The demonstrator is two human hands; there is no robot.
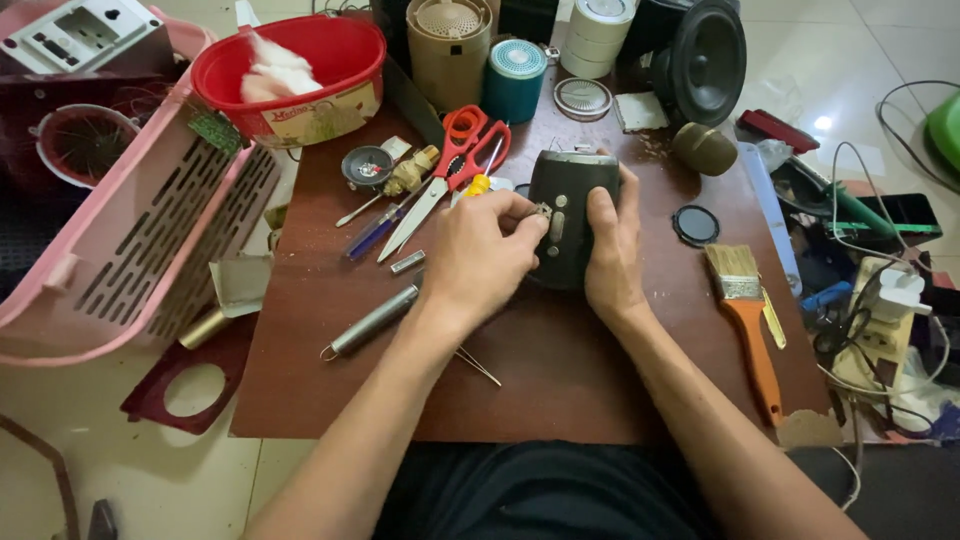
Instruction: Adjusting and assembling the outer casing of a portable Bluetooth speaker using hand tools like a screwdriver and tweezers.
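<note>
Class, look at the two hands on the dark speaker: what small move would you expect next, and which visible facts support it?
Probably the left hand presses or seats the small part pinched at its fingertips against the speaker's button strip. The right hand grips the dark speaker from the side, bracing it on the brown table.

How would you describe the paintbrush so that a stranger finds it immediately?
Look at the brown wooden board and go to its right edge. There lies the paintbrush, beyond the right hand. Only it has an orange handle and pale bristles.
</note>
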